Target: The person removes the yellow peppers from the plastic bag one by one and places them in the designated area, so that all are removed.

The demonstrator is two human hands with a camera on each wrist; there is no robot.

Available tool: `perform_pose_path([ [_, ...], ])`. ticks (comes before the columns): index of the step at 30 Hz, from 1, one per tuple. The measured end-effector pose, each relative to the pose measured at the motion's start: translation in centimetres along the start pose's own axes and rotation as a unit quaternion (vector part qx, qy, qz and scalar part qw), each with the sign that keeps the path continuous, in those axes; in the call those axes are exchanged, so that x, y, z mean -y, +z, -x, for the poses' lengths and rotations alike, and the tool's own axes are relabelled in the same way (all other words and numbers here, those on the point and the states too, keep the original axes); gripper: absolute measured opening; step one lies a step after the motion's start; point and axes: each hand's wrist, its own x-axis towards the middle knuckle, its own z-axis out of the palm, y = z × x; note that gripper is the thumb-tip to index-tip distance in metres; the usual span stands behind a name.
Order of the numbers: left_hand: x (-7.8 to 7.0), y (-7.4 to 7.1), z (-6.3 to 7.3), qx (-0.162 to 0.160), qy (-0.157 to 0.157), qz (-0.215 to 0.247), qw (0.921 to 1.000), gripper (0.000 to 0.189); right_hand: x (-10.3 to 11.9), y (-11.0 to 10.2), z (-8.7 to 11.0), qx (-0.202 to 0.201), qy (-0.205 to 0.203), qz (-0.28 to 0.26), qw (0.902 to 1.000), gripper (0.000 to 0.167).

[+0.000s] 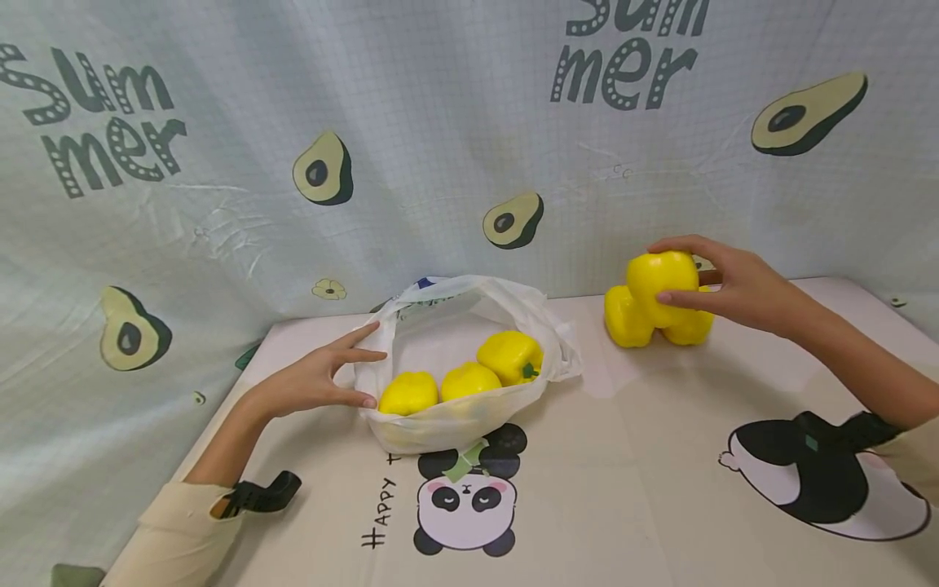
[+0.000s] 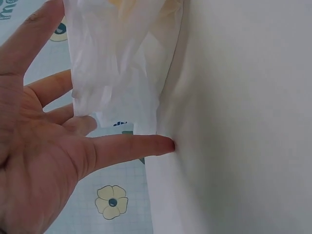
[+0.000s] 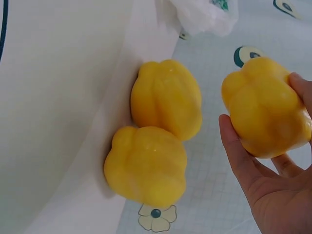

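A white plastic bag [image 1: 458,424] stands with its mouth wide, and three yellow bell peppers [image 1: 509,356] lie inside it. At the bag's left side is my left hand [image 1: 308,381], its fingers spread and extended, fingertips right at the rim. The left wrist view shows the thin plastic [image 2: 114,63] beside those fingers [image 2: 131,145]. Off to the right, my right hand [image 1: 748,287] grips a yellow bell pepper [image 3: 265,107] between thumb and fingers, raised above the table. Just below it, two more yellow bell peppers [image 3: 165,97] sit side by side on the table.
The pale table [image 1: 587,489] carries a printed panda [image 1: 465,509] in front of the bag and a black-and-white printed figure [image 1: 814,477] at right. Behind rises a curtain [image 1: 418,122] with avocado prints. A black wrist strap [image 1: 264,493] shows at the left sleeve.
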Motion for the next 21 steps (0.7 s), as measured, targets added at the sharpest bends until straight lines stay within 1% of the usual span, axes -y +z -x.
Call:
perform_pose_path([
  [8,0.48,0.19,-0.07,0.000,-0.003,0.017,0.9998,0.071,-0.28,-0.34,0.22,0.000,0.008,-0.006,1.0000,0.064],
  [12,0.43,0.26,-0.03,0.003,0.004,0.028,0.9996,0.070,-0.34,-0.57,0.45,-0.003,0.017,0.002,0.9999,0.064],
  [15,0.28,0.24,0.01,0.009,0.010,0.032,0.9994,0.070,-0.45,-0.70,0.54,-0.005,0.013,0.003,0.9999,0.064],
  [21,0.16,0.26,0.05,0.016,0.012,0.037,0.9991,0.070,-0.90,-0.90,0.56,-0.003,0.014,0.007,0.9999,0.066],
])
